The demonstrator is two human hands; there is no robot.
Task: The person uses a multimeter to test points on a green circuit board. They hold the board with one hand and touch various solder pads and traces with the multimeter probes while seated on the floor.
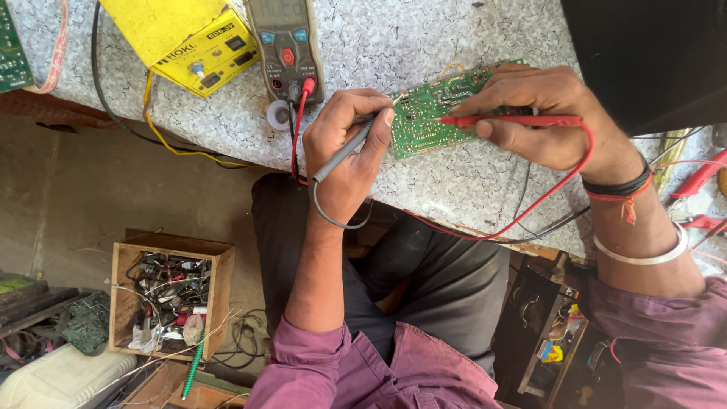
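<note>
Green circuit board [443, 110] lies flat on the speckled stone bench [424, 38], both probes already on it. Left hand [350, 148] pinches the grey probe [344, 151] at the board's near edge; right hand [541, 113] grips the red probe [507, 120] across its middle. Both leads run to the meter [286, 45], whose screen I cannot make out, so any reading looks still outstanding.
</note>
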